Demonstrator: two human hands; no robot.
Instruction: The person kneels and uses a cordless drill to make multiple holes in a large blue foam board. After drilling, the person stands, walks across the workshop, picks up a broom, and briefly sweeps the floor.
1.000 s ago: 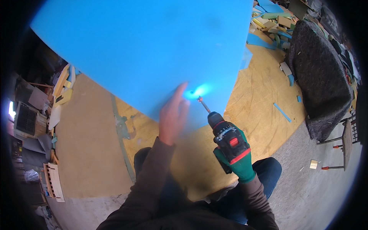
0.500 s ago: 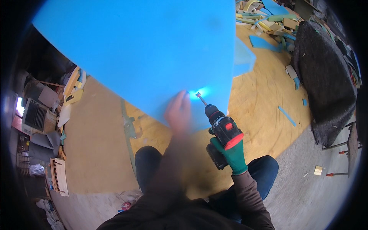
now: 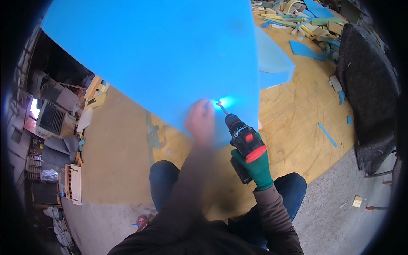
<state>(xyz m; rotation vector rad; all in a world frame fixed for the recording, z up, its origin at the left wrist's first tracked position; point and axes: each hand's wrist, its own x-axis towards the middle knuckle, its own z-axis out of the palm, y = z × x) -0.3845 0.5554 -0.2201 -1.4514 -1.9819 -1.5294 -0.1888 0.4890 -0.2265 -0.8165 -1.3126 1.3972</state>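
A large bright blue sheet, apparently foam, stands or lies across the upper middle, its lower edge close to my knees. My right hand, in a green glove, grips a black and red cordless drill. The drill points up and left at the sheet, and its lamp throws a bright spot around the bit's tip. My left hand is bare and hazy in the picture. Its fingers are curled in against the sheet just left of the bit; whatever they may hold is hidden.
Yellowish board spreads under the sheet, with a brown panel to its left. Foam offcuts pile up at the far right. A dark fabric-like block stands on the right. Household clutter lines the left side.
The view has shifted slightly, so the surroundings sit further right. The drill has tilted a little with its bit still by the same part of the sheet; the left hand stays beside it.
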